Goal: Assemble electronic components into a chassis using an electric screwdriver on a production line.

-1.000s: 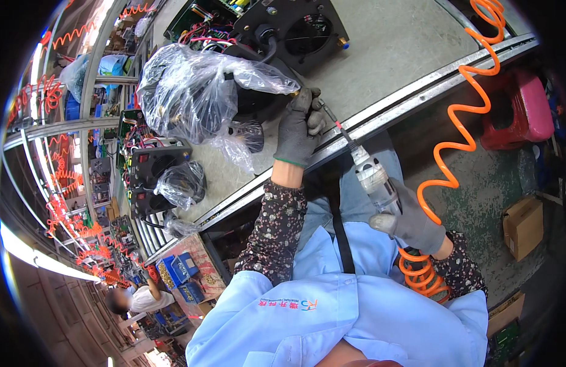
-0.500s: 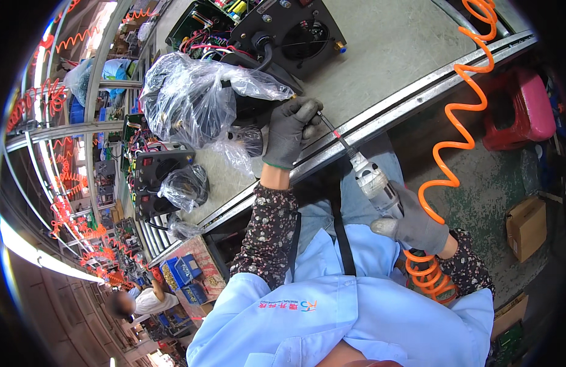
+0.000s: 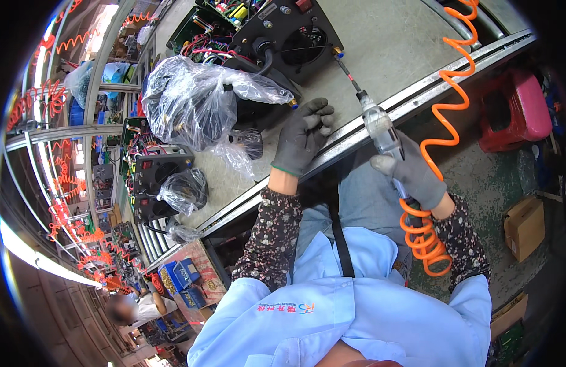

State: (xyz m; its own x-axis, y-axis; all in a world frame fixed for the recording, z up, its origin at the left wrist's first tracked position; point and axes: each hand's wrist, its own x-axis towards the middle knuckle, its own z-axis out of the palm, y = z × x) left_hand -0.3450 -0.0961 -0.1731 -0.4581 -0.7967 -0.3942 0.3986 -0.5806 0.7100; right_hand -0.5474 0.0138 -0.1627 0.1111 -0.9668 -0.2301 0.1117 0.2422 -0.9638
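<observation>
My right hand (image 3: 415, 173), in a grey glove, is wrapped round a clear-bodied air screwdriver (image 3: 381, 129). The driver's long bit points up and left, its tip at the brass-and-blue fitting (image 3: 338, 52) on the corner of a black machine panel (image 3: 295, 38) with a round fan opening. My left hand (image 3: 302, 136), also gloved, hovers by the bench edge with its fingers curled in; whatever they may hold is hidden. Just left of it lies a crumpled clear plastic bag (image 3: 188, 98) over dark parts, with another brass fitting beside its right end.
An orange coiled air hose (image 3: 439, 144) hangs at the right and loops below the driver. The bench has a metal rail edge (image 3: 417, 101). A pink stool (image 3: 518, 113) and a cardboard box (image 3: 525, 227) stand on the floor. Blue bins (image 3: 179, 275) sit lower left, near another person.
My right hand has raised the screwdriver, bringing its bit from my left fingers to the fitting on the black panel. My left hand has come away from the bit and shifted slightly right.
</observation>
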